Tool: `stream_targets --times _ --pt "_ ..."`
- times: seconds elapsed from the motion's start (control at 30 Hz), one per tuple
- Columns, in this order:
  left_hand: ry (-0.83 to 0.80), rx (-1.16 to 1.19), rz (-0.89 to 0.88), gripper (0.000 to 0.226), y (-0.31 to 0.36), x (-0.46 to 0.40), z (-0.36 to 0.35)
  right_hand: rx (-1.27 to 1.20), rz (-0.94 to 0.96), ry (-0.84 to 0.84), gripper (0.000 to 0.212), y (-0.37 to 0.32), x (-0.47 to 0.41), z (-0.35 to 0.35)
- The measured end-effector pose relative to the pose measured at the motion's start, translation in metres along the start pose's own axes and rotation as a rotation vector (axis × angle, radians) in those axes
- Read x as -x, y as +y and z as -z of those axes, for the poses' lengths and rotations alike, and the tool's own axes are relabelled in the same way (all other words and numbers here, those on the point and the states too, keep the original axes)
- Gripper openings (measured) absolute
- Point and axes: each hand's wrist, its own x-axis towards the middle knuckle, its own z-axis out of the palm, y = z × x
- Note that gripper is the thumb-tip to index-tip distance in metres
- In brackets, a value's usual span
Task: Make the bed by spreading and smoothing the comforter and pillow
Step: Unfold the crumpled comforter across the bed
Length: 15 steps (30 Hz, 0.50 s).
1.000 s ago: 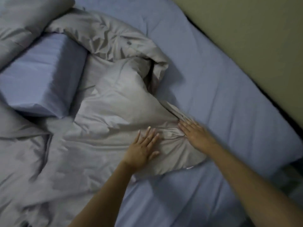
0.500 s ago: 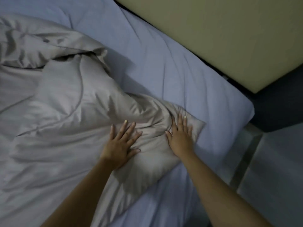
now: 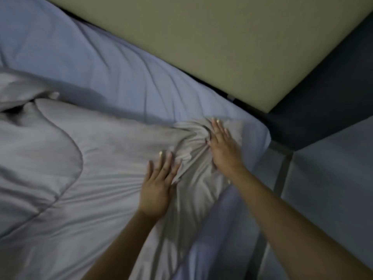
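Note:
A grey comforter (image 3: 70, 178) lies rumpled across the blue-sheeted bed (image 3: 96, 63), one corner stretched toward the bed's far right corner. My left hand (image 3: 158, 184) presses flat on the cloth with fingers spread. My right hand (image 3: 223, 146) lies flat on the bunched corner of the comforter, fingers pointing up, near the mattress corner. Folds radiate from between the two hands. No pillow is in view.
A beige wall (image 3: 201, 37) runs along the far side of the bed, with a dark gap (image 3: 226, 93) between them. A dark panel (image 3: 323, 98) stands past the bed's corner. Pale tiled floor (image 3: 323, 188) lies at the right.
Both hands have slid the comforter's corner toward the bed's far right corner. My view has swung right; the pillow and the heaped part of the comforter have left the frame.

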Motion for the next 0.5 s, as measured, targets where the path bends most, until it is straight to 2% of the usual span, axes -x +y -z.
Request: stream_targets --times 0.13,0.23,0.3,0.37,0.43,0.5 --pt "0.081 0.058 0.002 0.051 0.068 -0.092 -0.004 0.103 -0.012 0.069 0.061 0.092 -0.036 0.059" --pt "0.026 0.034 0.016 0.050 0.073 -0.125 -0.024 0.166 0.057 0.010 0.067 0.124 -0.052 0.077" --pt "-0.052 -0.028 0.028 0.053 0.064 -0.129 -0.045 0.153 0.069 -0.040 0.069 0.132 -0.058 0.063" --pt "-0.117 -0.102 0.041 0.054 0.058 -0.125 -0.066 0.109 -0.022 -0.105 0.056 0.140 -0.057 0.035" --pt "-0.152 -0.184 0.045 0.057 0.057 -0.122 -0.083 0.005 -0.144 -0.161 0.060 0.147 -0.050 0.004" --pt "-0.166 -0.219 0.055 0.061 0.056 -0.119 -0.093 -0.034 -0.184 -0.151 0.065 0.146 -0.043 -0.019"
